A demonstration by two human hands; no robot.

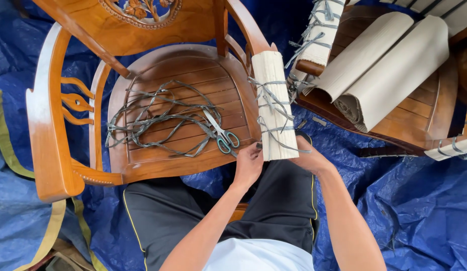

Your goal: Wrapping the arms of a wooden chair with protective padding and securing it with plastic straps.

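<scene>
Seen from above: a carved, honey-brown wooden armchair [57, 150] standing on a crumpled blue plastic tarpaulin [394, 200]. Wrapped around its right armrest, a sleeve of ribbed beige corrugated cardboard [273, 95], bound crosswise with thin grey plastic strapping [271, 103].

Left hand [248, 165] pressed against the near, lower end of the cardboard sleeve on its inner side, fingers curled toward the wrap; grip apparently clenched there, though whether on the cardboard edge or a strap end cannot be told. Right hand [309, 159] cupped around the outer side of the same end, mostly hidden behind the sleeve; grip grasping the wrapped armrest, fingers out of sight.

On the slatted seat, just left of the left hand, a pair of scissors with teal handles [222, 136], blades pointing away from the body, lying on a loose tangle of grey strapping [158, 120] spread across the seat.

Below, dark shorts with yellow piping [283, 200] and a pale shirt hem [258, 256].

To the right, well apart from both hands, a second wooden chair [419, 120], with two large rolls of beige corrugated cardboard [389, 70] resting across its seat. Another armrest already wrapped and strapped [321, 30] near the top edge, between the two chairs. At far left, a strip of yellow-edged fabric [2, 140] on the tarpaulin.
</scene>
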